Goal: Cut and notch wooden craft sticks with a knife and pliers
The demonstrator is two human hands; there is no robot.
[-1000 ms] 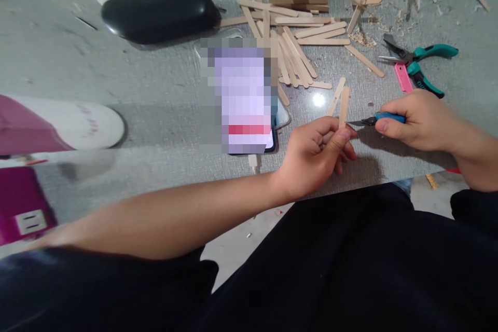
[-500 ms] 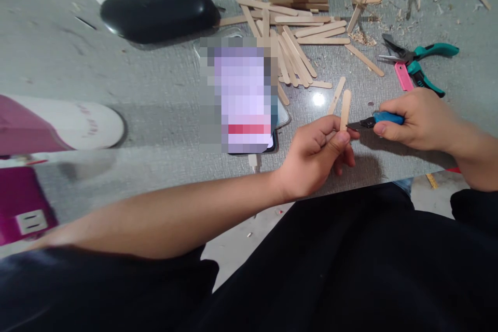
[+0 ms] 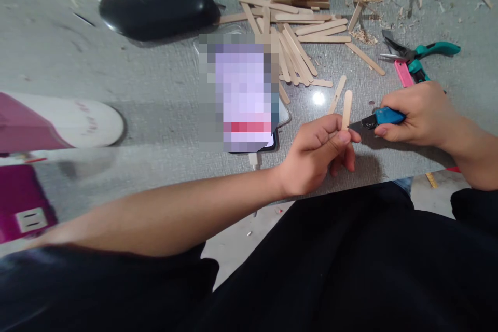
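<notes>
Pale, round-ended wooden stick [image 3: 346, 109]: pinched between thumb and fingers of the left hand [image 3: 319, 148], above the counter [image 3: 175, 109].
Blue-and-black knife [image 3: 382, 117]: gripped by the right hand [image 3: 418, 114], blade tip held at the stick's edge.
Teal-handled metal pliers [image 3: 410, 55]: laid near the right hand.

Unable to read any lettering: too blurred on the pink-and-white container [image 3: 66, 122], pixelated beyond reading on the phone screen [image 3: 245, 91].

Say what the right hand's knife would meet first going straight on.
Probably the wooden stick in the left hand; the blade seems to end at its edge, though whether they touch is unclear.
</notes>
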